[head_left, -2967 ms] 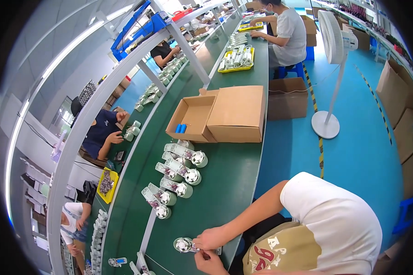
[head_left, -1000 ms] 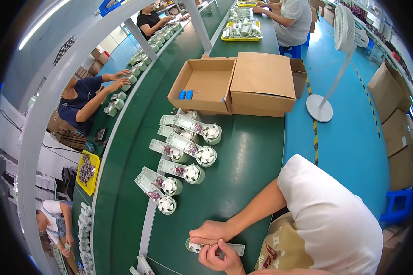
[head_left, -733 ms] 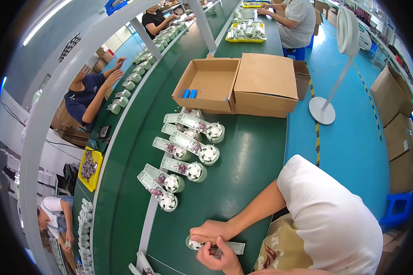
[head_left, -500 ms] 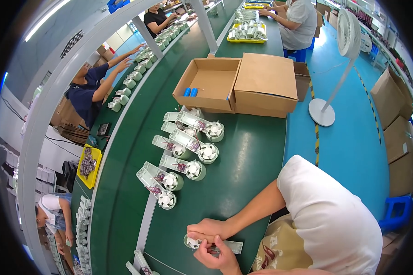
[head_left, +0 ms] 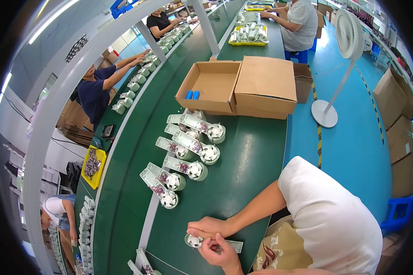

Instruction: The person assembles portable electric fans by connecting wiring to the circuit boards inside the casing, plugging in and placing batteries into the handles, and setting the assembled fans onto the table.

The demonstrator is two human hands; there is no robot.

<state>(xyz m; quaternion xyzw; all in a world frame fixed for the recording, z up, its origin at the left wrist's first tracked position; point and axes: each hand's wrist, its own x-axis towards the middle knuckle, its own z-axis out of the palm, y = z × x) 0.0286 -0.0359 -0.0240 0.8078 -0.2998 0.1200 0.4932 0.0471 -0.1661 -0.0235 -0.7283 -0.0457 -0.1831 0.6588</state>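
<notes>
A pale green fan unit (head_left: 236, 246) lies on the table beneath my hands, its white fan wheel (head_left: 195, 241) at the round end and its flat handle sticking out to the right. My right hand (head_left: 211, 226) is closed over the round end, its fingers across the housing. Just below it, my left hand (head_left: 221, 253) has its fingers curled and its thumb up against the right hand's fingers. What the left fingertips pinch, if anything, is hidden. Beyond my hands, several similar fan units (head_left: 195, 170) lie with thin wires showing in their open handles.
An open cardboard box (head_left: 209, 87) holding blue cylinders stands beside a closed box (head_left: 266, 82). More handles (head_left: 144, 262) lie at the lower edge. Across the green belt (head_left: 124, 201), co-workers work along rows of units. A yellow tray (head_left: 94, 167) holds small parts. A standing fan (head_left: 325, 113) is on the floor.
The view shifts slightly. My right fingers look straighter, and more of the white fan wheel shows below them. Across the belt, the co-worker in dark blue has brought both hands together near the units.
</notes>
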